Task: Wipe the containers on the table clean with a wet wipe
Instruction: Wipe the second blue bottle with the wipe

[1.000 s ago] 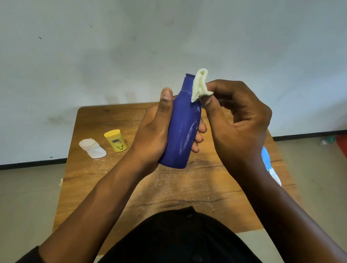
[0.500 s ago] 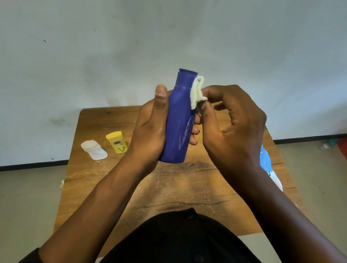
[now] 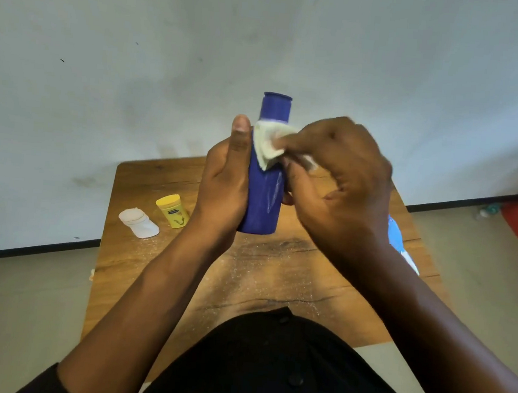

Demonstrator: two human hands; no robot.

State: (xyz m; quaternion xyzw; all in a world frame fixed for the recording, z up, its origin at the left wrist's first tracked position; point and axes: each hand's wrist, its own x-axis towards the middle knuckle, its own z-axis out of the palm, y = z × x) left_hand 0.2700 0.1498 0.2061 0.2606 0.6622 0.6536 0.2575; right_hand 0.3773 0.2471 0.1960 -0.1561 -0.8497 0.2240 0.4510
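Here, left hand (image 3: 224, 180) fingers wrapped round upright blue bottle (image 3: 264, 196), right hand (image 3: 337, 184) fingers (blurred) pinching wet wipe (image 3: 266, 147) against it

No text can be read; a dark label is seen on the yellow jar (image 3: 172, 210), but too blurred.

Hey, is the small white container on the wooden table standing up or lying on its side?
Lying on its side. The small white container rests lengthwise on the wooden table, beside the upright yellow jar.
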